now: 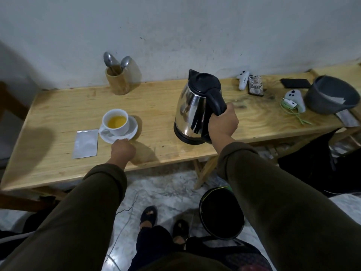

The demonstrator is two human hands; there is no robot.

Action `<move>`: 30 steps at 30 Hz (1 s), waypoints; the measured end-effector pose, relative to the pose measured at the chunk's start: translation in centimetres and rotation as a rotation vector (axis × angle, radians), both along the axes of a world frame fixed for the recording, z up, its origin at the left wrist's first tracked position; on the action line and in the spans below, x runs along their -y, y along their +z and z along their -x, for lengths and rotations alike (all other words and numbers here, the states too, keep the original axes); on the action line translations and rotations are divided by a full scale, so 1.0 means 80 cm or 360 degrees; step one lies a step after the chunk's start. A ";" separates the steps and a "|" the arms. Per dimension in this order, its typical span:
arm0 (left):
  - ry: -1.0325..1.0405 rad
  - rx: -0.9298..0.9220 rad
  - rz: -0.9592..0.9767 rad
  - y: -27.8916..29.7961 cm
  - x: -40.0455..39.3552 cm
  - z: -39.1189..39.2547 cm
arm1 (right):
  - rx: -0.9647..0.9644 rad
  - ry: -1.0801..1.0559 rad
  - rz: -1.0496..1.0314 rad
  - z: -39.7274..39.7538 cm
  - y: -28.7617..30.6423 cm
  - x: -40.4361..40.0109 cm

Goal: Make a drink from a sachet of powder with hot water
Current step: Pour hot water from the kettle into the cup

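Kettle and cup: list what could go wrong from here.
1. The kettle, gripped by the right hand, may hold hot water; tipping it risks scalding.
2. The cup already holds yellow liquid; the left hand nudging the saucer could slop it onto the nearby sachet.

a: what's behind the worktop (58, 169)?
b: a scuffed grey-white wall (175, 32).
a: and underfoot?
b: pale marbled floor (166, 184), dim light, pale wood grain on the worktop.
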State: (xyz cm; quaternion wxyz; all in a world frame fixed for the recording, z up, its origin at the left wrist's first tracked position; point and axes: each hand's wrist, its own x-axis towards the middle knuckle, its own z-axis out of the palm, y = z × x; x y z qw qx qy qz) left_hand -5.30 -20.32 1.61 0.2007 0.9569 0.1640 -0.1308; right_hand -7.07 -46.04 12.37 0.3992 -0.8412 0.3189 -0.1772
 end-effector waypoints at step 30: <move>0.0045 -0.0119 0.0544 0.026 -0.044 0.003 | -0.0002 -0.0180 0.0249 0.030 -0.015 -0.087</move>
